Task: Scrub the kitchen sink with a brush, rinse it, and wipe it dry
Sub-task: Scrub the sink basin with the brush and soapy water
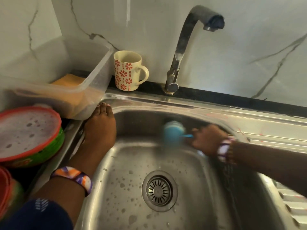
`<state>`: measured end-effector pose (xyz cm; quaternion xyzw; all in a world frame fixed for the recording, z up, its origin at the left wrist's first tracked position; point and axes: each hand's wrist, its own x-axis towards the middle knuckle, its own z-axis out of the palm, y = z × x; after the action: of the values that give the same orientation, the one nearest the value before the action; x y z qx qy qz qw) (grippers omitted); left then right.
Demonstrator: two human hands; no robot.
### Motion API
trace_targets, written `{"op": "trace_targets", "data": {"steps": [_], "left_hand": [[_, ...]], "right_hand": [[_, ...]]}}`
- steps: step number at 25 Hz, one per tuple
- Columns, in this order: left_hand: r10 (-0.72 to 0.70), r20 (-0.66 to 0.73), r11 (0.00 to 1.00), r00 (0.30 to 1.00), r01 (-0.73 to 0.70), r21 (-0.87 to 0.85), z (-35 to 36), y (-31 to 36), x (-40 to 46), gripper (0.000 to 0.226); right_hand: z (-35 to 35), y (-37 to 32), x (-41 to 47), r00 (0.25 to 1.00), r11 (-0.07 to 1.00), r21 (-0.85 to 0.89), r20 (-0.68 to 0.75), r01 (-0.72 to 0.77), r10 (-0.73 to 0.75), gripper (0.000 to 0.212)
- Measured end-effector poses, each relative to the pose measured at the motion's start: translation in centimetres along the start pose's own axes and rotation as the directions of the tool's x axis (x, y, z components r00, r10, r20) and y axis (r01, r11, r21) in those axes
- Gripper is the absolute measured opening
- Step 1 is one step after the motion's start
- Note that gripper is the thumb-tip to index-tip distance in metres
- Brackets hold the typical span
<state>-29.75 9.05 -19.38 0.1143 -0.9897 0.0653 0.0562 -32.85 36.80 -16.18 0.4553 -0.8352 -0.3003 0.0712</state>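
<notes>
The blue brush [174, 132] lies roughly level inside the sink [191, 112], head pointing left against the back wall, blurred. The right hand [207, 140] seems curled round its handle. The left hand [99, 128] rests flat, fingers straight, on the sink's left rim.

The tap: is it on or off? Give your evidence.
Off. No water falls from the tap's spout; the sink holds only scattered droplets.

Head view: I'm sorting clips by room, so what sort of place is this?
Most likely a home kitchen: a steel sink with a tap, a mug on the counter, and a brush scrubbing the basin.
</notes>
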Motion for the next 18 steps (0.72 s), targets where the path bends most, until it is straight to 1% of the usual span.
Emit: {"op": "trace_targets", "data": {"steps": [1, 2, 3, 4, 5, 6, 7, 8, 9, 10, 12, 13, 14, 15, 16, 17, 18], "left_hand": [[0.0, 0.001, 1.0, 1.0, 0.0, -0.016, 0.0, 0.0, -0.1, 0.054], [0.002, 0.001, 1.0, 1.0, -0.002, -0.025, 0.0, 0.0, -0.1, 0.054], [0.007, -0.002, 1.0, 1.0, -0.007, -0.029, 0.1, 0.1, -0.1, 0.054], [0.014, -0.001, 0.999, 1.0, -0.014, -0.03, 0.1, 0.0, 0.0, 0.054], [0.021, 0.002, 0.999, 1.0, -0.021, -0.032, 0.1, -0.1, 0.0, 0.055], [0.031, 0.01, 0.999, 0.999, -0.03, -0.027, 0.1, -0.1, 0.0, 0.056], [0.038, 0.02, 0.999, 0.999, -0.038, -0.018, 0.0, -0.2, 0.0, 0.057], [0.043, 0.032, 0.999, 0.999, -0.042, -0.008, 0.0, -0.3, 0.1, 0.058], [0.043, 0.037, 0.999, 0.998, -0.043, -0.004, 0.1, -0.3, 0.2, 0.059], [0.036, 0.036, 0.999, 0.999, -0.036, -0.004, 0.1, -0.3, 0.3, 0.059], [0.022, 0.028, 1.0, 0.999, -0.022, -0.001, 0.2, -0.5, 0.3, 0.059], [0.025, 0.027, 1.0, 0.999, -0.025, -0.001, 0.2, -0.5, 0.2, 0.058], [0.031, 0.032, 1.0, 0.999, -0.031, -0.004, 0.1, -0.4, 0.1, 0.058], [0.036, 0.037, 0.999, 0.999, -0.035, -0.015, 0.1, -0.3, 0.0, 0.058], [0.031, 0.045, 0.999, 0.999, -0.03, -0.029, 0.1, -0.2, 0.0, 0.058], [0.021, 0.054, 0.999, 0.998, -0.019, -0.041, 0.1, -0.3, 0.2, 0.057], [0.02, 0.058, 0.999, 0.998, -0.017, -0.049, 0.2, -0.3, 0.4, 0.058]], "right_hand": [[0.7, 1.5, -3.0, 0.994, 0.994, 0.043, 0.045, -0.099, 0.097, 0.061], [1.2, 2.3, -5.2, 0.985, 0.979, 0.13, 0.089, -0.158, 0.147, 0.067], [1.7, 2.5, -6.2, 0.983, 0.969, 0.178, 0.104, -0.169, 0.152, 0.065], [1.9, 1.8, -5.9, 0.984, 0.962, 0.238, 0.144, -0.137, 0.105, 0.063], [1.5, 0.8, -3.8, 0.99, 0.978, 0.157, 0.052, -0.138, 0.131, 0.072], [0.8, -0.5, -1.0, 0.994, 0.993, 0.072, -0.034, -0.097, 0.1, 0.079], [0.6, -1.4, 1.7, 0.995, 1.0, 0.01, -0.096, -0.025, 0.026, 0.076], [0.0, -2.8, 4.5, 0.993, 0.999, 0.031, -0.114, 0.01, -0.007, 0.065], [-0.4, -4.7, 7.2, 0.999, 0.988, 0.154, -0.031, 0.02, -0.015, 0.053], [-0.2, -6.3, 8.8, 0.998, 0.965, 0.261, 0.048, 0.028, -0.041, 0.046], [0.4, -6.4, 7.6, 0.993, 0.954, 0.299, 0.114, -0.033, -0.001, 0.046], [1.4, -5.2, 5.0, 0.991, 0.951, 0.298, 0.125, -0.077, 0.041, 0.054], [2.3, -3.8, 2.0, 0.979, 0.934, 0.313, 0.155, -0.174, 0.13, 0.064], [2.8, -2.7, -1.1, 0.945, 0.923, 0.284, 0.27, -0.259, 0.183, 0.069], [2.5, -1.9, -3.7, 0.895, 0.928, 0.201, 0.388, -0.315, 0.22, 0.064], [2.6, -1.4, -5.0, 0.877, 0.939, 0.12, 0.41, -0.323, 0.249, 0.053], [2.5, -1.4, -5.2, 0.879, 0.944, 0.114, 0.414, -0.309, 0.237, 0.047]]}}
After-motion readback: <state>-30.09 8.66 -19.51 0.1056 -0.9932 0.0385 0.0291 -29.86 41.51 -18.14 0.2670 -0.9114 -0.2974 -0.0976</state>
